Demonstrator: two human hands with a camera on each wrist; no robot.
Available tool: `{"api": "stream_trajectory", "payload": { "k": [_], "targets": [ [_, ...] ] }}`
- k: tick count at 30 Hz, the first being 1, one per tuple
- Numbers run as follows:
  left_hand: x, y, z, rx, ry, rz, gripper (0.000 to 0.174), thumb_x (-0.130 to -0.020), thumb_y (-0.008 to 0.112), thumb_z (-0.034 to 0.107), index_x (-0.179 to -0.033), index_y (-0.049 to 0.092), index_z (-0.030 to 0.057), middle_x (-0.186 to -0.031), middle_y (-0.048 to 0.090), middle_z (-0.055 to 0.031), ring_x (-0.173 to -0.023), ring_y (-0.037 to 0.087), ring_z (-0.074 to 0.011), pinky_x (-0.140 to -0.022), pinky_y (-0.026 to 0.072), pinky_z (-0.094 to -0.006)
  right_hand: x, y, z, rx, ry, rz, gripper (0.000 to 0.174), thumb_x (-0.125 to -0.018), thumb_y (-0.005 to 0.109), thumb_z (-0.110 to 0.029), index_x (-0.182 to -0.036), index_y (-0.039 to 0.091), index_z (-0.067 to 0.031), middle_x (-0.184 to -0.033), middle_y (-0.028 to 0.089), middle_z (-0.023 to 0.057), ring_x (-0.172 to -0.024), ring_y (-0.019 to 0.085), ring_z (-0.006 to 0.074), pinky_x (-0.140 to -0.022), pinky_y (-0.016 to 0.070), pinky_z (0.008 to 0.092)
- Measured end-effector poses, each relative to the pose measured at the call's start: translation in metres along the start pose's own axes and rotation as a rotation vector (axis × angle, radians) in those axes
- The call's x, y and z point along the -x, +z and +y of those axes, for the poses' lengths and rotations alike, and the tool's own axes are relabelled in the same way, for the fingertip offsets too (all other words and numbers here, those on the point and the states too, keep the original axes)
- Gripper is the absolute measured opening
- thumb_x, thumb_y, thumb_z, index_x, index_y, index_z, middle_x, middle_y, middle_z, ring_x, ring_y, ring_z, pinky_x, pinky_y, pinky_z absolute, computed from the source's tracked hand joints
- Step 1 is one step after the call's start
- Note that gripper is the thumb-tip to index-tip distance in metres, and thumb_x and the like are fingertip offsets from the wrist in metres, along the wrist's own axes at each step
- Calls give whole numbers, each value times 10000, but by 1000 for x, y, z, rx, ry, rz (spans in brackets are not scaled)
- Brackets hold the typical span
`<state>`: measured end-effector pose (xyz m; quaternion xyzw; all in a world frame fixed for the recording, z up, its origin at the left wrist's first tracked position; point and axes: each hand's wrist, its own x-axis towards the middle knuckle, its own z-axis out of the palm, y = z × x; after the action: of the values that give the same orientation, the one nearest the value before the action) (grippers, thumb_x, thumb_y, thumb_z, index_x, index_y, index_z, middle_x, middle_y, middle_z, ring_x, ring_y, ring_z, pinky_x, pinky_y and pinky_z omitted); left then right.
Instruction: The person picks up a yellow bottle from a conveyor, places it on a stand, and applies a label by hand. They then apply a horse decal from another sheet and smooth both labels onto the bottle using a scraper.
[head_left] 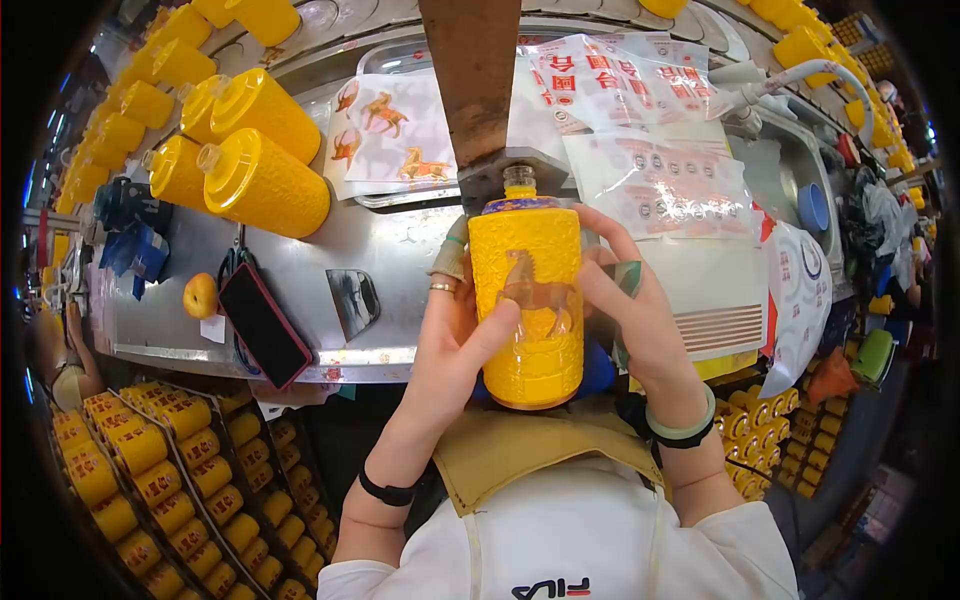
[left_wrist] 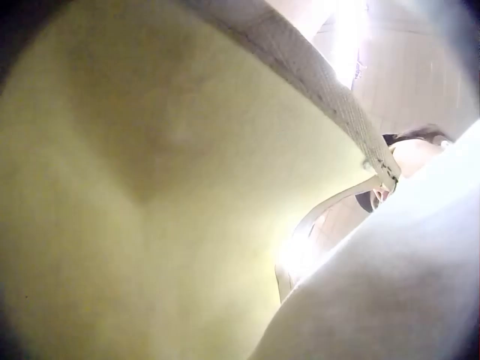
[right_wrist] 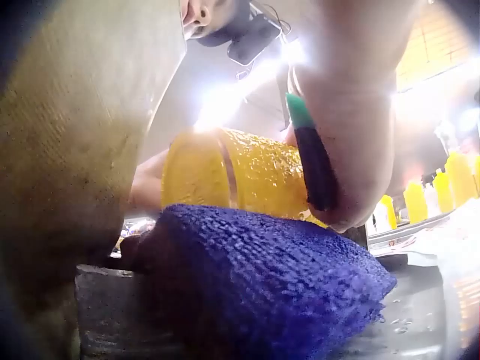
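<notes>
A yellow textured bottle [head_left: 527,370] with a clear glass neck lies before the person, its neck toward a metal bracket [head_left: 515,172]. On its upper side is a brown-orange horse decal [head_left: 533,300]. The left hand [head_left: 452,335] grips the bottle's left side, thumb at the decal's edge; one finger wears a cloth cover. From the other side, the right hand [head_left: 640,315] holds the bottle, thumb by the horse's hindquarters. A thin green and black piece [right_wrist: 311,154] is tucked in that hand. Beneath the bottle is a purple-blue towel [right_wrist: 277,277]. The left wrist view shows mostly apron, with that hand hidden.
Several yellow bottles [head_left: 270,185] stand at the left. A phone [head_left: 265,325], an apple [head_left: 200,296] and a small metal plate [head_left: 353,303] lie on the steel table [head_left: 170,345]. Decal sheets [head_left: 395,135] and printed films [head_left: 665,185] are spread behind, near a sink [head_left: 790,180].
</notes>
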<state>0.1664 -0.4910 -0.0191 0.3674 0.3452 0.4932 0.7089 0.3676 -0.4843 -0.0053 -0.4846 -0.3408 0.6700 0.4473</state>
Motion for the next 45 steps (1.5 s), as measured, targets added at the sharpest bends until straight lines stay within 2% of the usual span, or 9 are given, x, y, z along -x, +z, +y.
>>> {"api": "stream_trajectory", "payload": {
  "k": [6, 34, 36, 37, 39, 40, 41, 42, 45],
  "targets": [
    [0, 1, 0, 34, -46, 23, 724, -1061, 538, 94, -1651, 126, 13, -1621, 340, -150, -1504, 347, -248, -1237, 275, -401, 0, 4, 2, 8, -23, 16, 650, -985, 719, -107, -1553, 407, -75, -953, 557, -26, -903, 548, 74, -832, 444, 243],
    [1, 2, 2, 28, -56, 17, 686, -1072, 539, 114, -1641, 166, 23, -1616, 353, -137, -1493, 362, -235, -1232, 283, -396, 0, 4, 5, 51, -67, 7, 651, -981, 718, -94, -1552, 405, -79, -958, 530, -31, -921, 545, 73, -861, 455, 240],
    [5, 1, 0, -3, -96, 99, 666, -1075, 536, 130, -1635, 192, 22, -1600, 384, -130, -1483, 376, -227, -1221, 299, -391, 0, 2, 7, -68, -32, 5, 603, -1015, 677, -129, -1551, 405, -81, -1023, 573, -10, -949, 561, 81, -855, 478, 256],
    [10, -5, -4, 10, -82, 127, 623, -1089, 517, 182, -1624, 235, 29, -1566, 439, -119, -1436, 442, -230, -1197, 342, -395, -3, 3, 15, -22, -61, -6, 548, -1062, 586, -166, -1567, 398, -67, -1045, 574, -17, -950, 547, 69, -875, 464, 251],
    [14, -22, -18, 100, -94, 150, 510, -1127, 408, 309, -1551, 374, 27, -1484, 533, -128, -1325, 553, -240, -1147, 426, -420, -6, 4, 24, -65, -64, -30, 512, -1070, 590, -202, -1544, 431, -94, -1144, 581, 10, -1028, 563, 100, -932, 491, 308],
    [13, -16, -8, -5, -213, 301, 502, -1125, 401, 332, -1512, 427, 13, -1377, 622, -156, -1239, 600, -285, -1098, 456, -436, -12, 11, 48, -63, -336, -38, 477, -1075, 583, -219, -1517, 457, -89, -1132, 577, 32, -1052, 565, 119, -945, 497, 327],
    [14, -50, -21, -432, -237, 322, 525, -1121, 419, 311, -1536, 396, -10, -1389, 598, -183, -1250, 589, -312, -1087, 474, -446, -13, 12, 35, -21, -178, -33, 474, -1072, 586, -259, -1496, 472, -79, -1154, 590, 75, -1059, 575, 157, -944, 503, 334],
    [14, -64, -37, -12, -109, 443, 528, -1118, 425, 269, -1564, 370, -8, -1421, 561, -205, -1247, 586, -330, -1084, 483, -452, -17, 12, 37, 64, -178, 4, 501, -1057, 605, -316, -1476, 473, -75, -1192, 598, 105, -1082, 582, 198, -959, 499, 346],
    [-42, -3, -92, -29, -266, -24, 517, -1111, 435, 271, -1542, 382, -9, -1405, 565, -202, -1237, 588, -328, -1079, 483, -449, -35, 21, 50, 124, -307, 62, 523, -1032, 588, -412, -1393, 494, -45, -1296, 594, 179, -1186, 583, 276, -1019, 463, 379]
  ]
}}
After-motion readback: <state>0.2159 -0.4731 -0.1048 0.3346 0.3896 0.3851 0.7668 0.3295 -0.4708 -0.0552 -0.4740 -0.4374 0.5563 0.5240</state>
